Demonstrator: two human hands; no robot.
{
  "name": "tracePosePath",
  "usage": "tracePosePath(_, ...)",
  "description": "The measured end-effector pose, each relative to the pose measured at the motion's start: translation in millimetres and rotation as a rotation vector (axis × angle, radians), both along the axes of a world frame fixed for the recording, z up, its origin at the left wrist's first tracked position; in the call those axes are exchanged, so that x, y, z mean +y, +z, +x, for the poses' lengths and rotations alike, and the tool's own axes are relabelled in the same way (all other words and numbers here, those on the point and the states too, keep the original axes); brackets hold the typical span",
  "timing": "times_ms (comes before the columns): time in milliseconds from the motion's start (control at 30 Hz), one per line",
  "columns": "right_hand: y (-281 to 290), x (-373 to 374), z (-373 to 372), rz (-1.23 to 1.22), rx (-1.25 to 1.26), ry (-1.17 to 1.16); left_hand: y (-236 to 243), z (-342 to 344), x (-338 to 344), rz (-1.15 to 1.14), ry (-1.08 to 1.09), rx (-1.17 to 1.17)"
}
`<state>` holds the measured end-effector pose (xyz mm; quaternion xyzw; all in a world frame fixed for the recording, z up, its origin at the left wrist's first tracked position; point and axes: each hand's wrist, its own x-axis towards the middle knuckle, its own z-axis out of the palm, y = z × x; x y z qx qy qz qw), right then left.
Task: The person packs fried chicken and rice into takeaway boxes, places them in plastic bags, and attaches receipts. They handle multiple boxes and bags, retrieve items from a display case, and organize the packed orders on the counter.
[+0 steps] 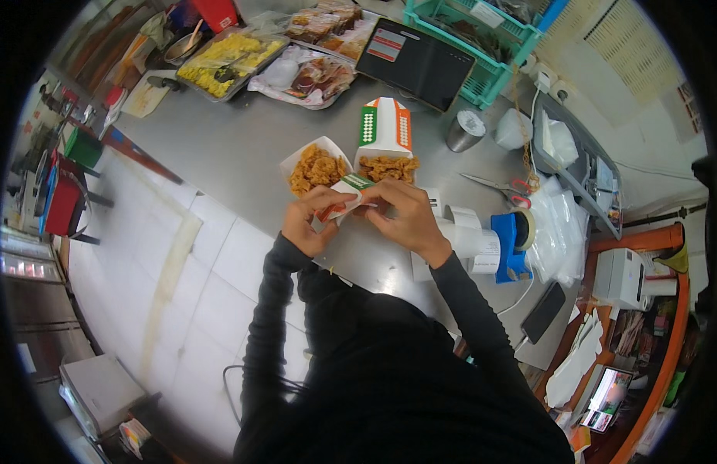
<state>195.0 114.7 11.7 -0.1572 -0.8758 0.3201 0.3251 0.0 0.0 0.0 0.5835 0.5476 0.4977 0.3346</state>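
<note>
My left hand (310,218) and my right hand (397,216) grip the folded green, white and orange cardboard lid (343,197) between their fingers. It is at the near end of an open box of fried pieces (312,166); whether it is attached is hard to tell. Beside that box, at right, a second box of fried pieces (385,166) stands with its patterned lid (384,124) raised.
The steel table (211,147) carries food trays (231,58), a black tablet (412,62), teal crates (482,54), a metal cup (465,131), scissors (493,185), a blue tape dispenser (509,255), plastic bags (559,232) and a phone (542,313). Tiled floor (188,286) lies at left.
</note>
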Motion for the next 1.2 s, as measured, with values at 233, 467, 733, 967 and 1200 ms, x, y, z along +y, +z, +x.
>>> tracePosePath(233, 26, -21, -34, 0.049, -0.054, -0.029, -2, -22, -28, -0.003, 0.028, -0.063)
tracePosePath(467, 11, -20, -48, -0.265, -0.050, 0.264, 6, -44, -50, 0.048, 0.110, 0.151)
tracePosePath(733, -3, 0, -85, -0.277, -0.123, -0.161, -20, -58, -22, -0.084, 0.642, -0.035)
tracePosePath(967, -37, 23, -151, -0.637, -0.182, -0.328, -81, -107, 12, 0.089, 0.835, 0.185)
tracePosePath(1200, -39, 22, -145, -0.722, 0.005, -0.115, -160, -161, -66, -0.231, 1.396, -0.067)
